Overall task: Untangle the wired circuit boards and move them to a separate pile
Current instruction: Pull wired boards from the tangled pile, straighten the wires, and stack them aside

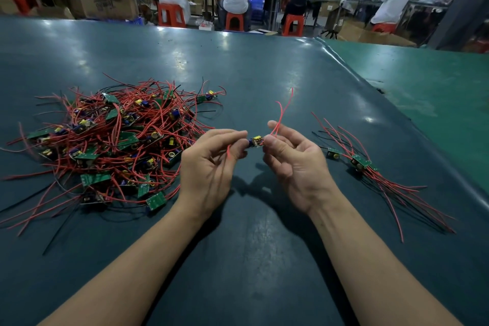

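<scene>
A big tangled heap of wired circuit boards [111, 140] lies on the table [251, 66], on its left side. A small pile of separated boards [362, 164] lies near the table's right edge, well apart from the heap, wires trailing toward the near edge. Between them, above the table, the left hand [211, 164] and right hand [293, 159] hold a single circuit board [255, 141]. Beyond the far edge, stools [172, 14] stand before other benches.
</scene>
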Tool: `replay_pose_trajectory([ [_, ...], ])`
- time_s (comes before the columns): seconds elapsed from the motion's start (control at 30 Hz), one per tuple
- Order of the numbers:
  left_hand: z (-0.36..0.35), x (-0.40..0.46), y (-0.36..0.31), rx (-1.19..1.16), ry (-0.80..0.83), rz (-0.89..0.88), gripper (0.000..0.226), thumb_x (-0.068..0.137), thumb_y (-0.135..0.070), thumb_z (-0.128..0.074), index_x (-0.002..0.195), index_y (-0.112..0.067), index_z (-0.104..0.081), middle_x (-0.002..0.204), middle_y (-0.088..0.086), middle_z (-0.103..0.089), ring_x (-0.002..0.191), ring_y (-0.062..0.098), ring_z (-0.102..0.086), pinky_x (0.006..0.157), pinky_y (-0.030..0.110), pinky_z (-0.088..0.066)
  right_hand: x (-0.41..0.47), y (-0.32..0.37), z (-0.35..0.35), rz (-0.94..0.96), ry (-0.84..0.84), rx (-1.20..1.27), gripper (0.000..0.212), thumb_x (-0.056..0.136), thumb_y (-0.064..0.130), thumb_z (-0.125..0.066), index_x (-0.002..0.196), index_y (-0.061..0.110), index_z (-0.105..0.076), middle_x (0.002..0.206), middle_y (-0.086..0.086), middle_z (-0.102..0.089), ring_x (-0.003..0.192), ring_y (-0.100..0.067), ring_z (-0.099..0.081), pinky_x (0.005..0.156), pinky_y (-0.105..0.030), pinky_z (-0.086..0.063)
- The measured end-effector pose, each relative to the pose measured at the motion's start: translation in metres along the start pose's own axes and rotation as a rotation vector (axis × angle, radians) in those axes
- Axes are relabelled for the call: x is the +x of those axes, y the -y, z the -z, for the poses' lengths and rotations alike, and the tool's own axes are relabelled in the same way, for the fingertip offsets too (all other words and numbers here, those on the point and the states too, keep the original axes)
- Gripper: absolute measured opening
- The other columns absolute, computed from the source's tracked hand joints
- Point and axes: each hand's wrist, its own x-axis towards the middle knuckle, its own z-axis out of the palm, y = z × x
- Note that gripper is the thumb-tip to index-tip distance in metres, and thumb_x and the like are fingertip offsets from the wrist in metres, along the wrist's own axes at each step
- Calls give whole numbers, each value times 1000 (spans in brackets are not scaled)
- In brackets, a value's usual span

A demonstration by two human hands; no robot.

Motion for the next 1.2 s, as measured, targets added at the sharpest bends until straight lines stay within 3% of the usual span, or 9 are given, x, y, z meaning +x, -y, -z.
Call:
replay_pose_trajectory([
  [0.17, -1, 9, -8, -709, -51, 677, 26, 78, -23, -62, 89, 0, -67, 78, 9, -74, 68, 15, -71, 63, 20, -57, -4, 0, -3, 52, 19, 32, 8, 66, 9, -73, 70, 15, -73, 69, -1, -66, 61, -11, -62, 62, -21, -54],
  [0.27, 7, 14, -6, -912, -102, 754, 20, 77, -18, -63, 86, 0, -65, 79, 10, -73, 73, 15, -71, 68, 21, -58, -7, -2, -4, 185, 41, -94, 10, 63, 10, -78, 69, 17, -74, 72, -1, -70, 66, -12, -64, 62, -23, -53],
  [0.37, 6, 10, -4, -821, 24, 772, 21, 76, -19, -65, 91, -3, -66, 86, 12, -73, 78, 18, -71, 73, 25, -59, -10, -9, -2, 453, 29, -472, 22, 71, 2, -82, 74, 20, -71, 73, 2, -73, 68, -10, -67, 64, -22, -53],
  [0.53, 3, 11, -3, -780, 75, 850, 20, 82, -20, -63, 92, -4, -65, 78, 7, -73, 66, 11, -70, 60, 19, -56, -9, -20, -1, 745, 129, -825, 12, 78, -4, -76, 80, 5, -69, 92, -7, -68, 86, -20, -68, 78, -31, -56],
  [0.67, 0, 7, -2, -612, 49, 772, 15, 94, -13, -57, 85, -5, -66, 70, 6, -69, 62, 14, -67, 59, 23, -55, -9, -18, 1, 633, 232, -904, 31, 76, -25, -61, 83, 2, -74, 103, -12, -68, 98, -18, -66, 86, -21, -51],
  [0.8, -1, 8, -4, -530, 42, 726, 14, 93, -13, -60, 87, -8, -71, 65, 4, -67, 57, 11, -58, 52, 17, -46, -7, -7, 2, 282, 114, -427, 48, 83, -29, -39, 101, 4, -68, 102, -10, -71, 96, -18, -70, 77, -27, -57],
  [0.93, -4, 1, -4, -395, 130, 607, 19, 93, -8, -60, 83, -10, -77, 61, 0, -63, 54, 8, -53, 48, 15, -43, -5, -6, 2, 50, 9, -440, 10, 89, 18, -68, 85, 11, -73, 77, -4, -66, 58, -13, -61, 50, -22, -50],
  [1.0, -4, -4, -4, -282, 211, 494, 23, 92, -2, -60, 77, -10, -75, 57, -6, -63, 51, 2, -53, 49, 14, -43, -5, -9, 4, -27, 70, -540, 23, 76, 37, -72, 76, 14, -75, 62, 0, -59, 51, -11, -48, 46, -21, -41],
  [1.2, -1, -4, 1, -90, 379, 394, 16, 91, 0, -61, 82, -1, -74, 50, -13, -54, 46, -4, -41, 48, 9, -31, -5, -2, 9, -79, 72, -513, 7, 84, 17, -72, 85, 11, -76, 79, -5, -72, 63, -8, -56, 47, -18, -37],
])
